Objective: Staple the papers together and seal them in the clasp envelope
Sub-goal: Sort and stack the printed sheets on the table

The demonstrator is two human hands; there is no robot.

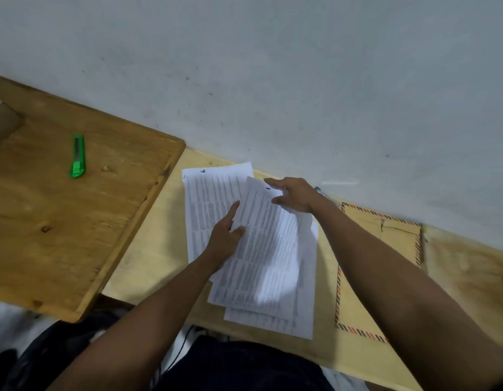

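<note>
We're right over the papers [261, 249] here, a loose fan of printed sheets lying on the pale table [154, 266], up near the wall [273, 66]. They're not squared up: one sheet sits to the left with a handwritten mark at its top, another is skewed across it, and more edges poke out below and to the right. The top sheet is blurred, so we can't read the text.

Our left hand [226, 238] is at the left edge of the top sheet, index finger stretched out along the paper, thumb on top of the edge; the other fingers are hidden underneath, so we can't tell how firmly it holds. Our right hand [294, 194] is at the upper corner of the stack, fingers straight and spread, lying flat on the sheets, thumb out to the side. No pinch there.

Just right of the papers, partly under our right forearm, lies the brown envelope [397, 241] with its striped border, flat on the table and touching nothing we hold.

Further left, a darker wooden board [47, 235] overlaps the table, and on it rests a green cutter [77, 159], well apart from the papers.
</note>
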